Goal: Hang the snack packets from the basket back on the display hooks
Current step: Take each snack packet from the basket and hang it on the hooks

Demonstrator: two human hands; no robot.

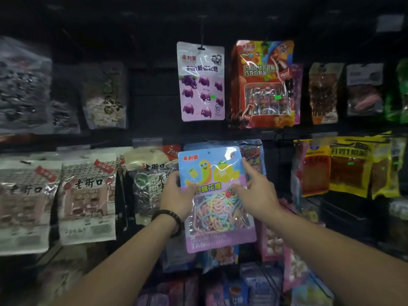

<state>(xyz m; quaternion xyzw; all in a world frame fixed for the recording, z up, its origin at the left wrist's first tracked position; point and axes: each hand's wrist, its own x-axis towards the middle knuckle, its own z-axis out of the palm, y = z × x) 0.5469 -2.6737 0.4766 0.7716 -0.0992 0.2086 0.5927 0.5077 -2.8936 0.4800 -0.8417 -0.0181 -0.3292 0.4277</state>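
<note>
Both forearms reach up from the lower edge toward a dark display wall. The left hand (176,193), with a dark bead bracelet (169,218) on its wrist, grips the left edge of the marshmallow packet (215,202), thumb on the front and fingers behind. The right hand (257,193) grasps the packet's right edge, its forefinger stretched up along the side toward the top corner and the thumb lying across the front near a strawberry picture. The packet is held upright, blue at the top and lilac below, with a clear window showing pastel strands. Its punched hole (208,152) near the top edge shows no hook through it.

Just behind the packet hangs another blue packet (254,149), partly covered. Below the packet, blurred blue and pink packets (260,281) crowd the lower rows. Left of the packet hang pale seed bags (88,195) with black characters and red labels. Right of the packet, well apart, are yellow packs (351,166) with brownish contents.

Straight above the packet, on the next row, a grape candy packet (202,81) hangs from a hook (201,47). Beside that, above and right of the packet, hangs a red cola-bottle packet (263,83). Farther right and left on that upper row are more packets, too blurred to read. No basket shows in this view.
</note>
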